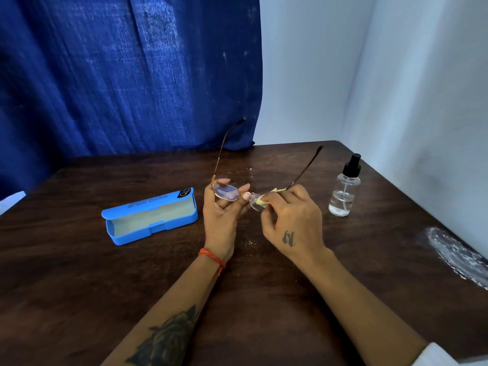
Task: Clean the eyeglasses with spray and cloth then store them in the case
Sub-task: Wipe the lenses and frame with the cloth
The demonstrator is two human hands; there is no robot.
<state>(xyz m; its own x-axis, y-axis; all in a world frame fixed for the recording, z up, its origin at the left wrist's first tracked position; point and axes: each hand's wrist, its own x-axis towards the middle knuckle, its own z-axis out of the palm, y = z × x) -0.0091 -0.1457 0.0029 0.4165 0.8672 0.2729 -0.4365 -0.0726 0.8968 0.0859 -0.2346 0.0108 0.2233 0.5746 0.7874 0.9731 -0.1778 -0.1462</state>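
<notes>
While gripped, thin wire eyeglasses point(239, 194), yellow cloth point(264, 203)

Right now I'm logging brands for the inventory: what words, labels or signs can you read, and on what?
Case: dark print lines on the open lid, too small to read.
Case lid corner: a black patch with a white glasses-shaped sign, no words legible.
Spray bottle: no label visible.
Right hand: a tattoo mark, not readable as text.

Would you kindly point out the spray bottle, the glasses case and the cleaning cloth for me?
spray bottle point(343, 196): head view, on its clear body.
glasses case point(158, 222): head view, on the blue front wall of the open case.
cleaning cloth point(261, 203): head view, on the yellow fold at the lens.
</notes>
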